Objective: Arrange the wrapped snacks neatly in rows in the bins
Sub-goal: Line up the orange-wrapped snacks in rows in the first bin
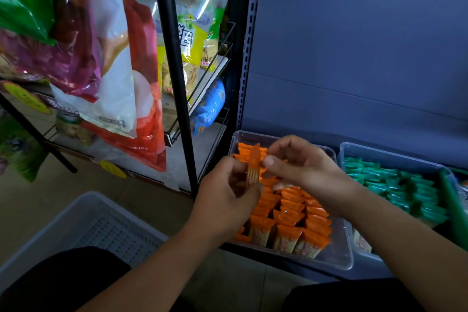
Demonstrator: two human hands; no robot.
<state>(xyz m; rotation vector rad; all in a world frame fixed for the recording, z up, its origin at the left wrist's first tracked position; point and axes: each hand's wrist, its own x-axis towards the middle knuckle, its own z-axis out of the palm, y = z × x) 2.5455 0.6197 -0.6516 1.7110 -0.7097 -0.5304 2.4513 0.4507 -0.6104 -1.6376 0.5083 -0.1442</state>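
Nearest: dark trouser knees at the bottom edge, both bare forearms reaching forward. Grey perforated plastic basket on the tiled floor, lower left, beside the left forearm.

Left hand: fingers curled around a single orange snack packet, held upright and edge-on to the camera, above the left end of the clear bin. Firm grip on its lower half.

Right hand: fingers curled, thumb tip just beside the packet's upper part. Can't tell whether it's actually pinching the wrapper or only next to it. Both hands hover over the bin, close together.

Clear bin sits on the bottom shelf, mostly filled with orange wrapped snacks standing in rows. Front rows are tidy and upright; the back-left area behind the hands is looser, with packets lying flatter.

Just to the right, touching or nearly touching, a second clear bin holds green wrapped snacks, also in rows.

Behind both: dark blue-grey shelf back panel with a slotted upright on its left edge.

Left of that: black wire rack with yellow and blue snack bags on its tiers. Large hanging bags, red, white and purple, fill the upper left.
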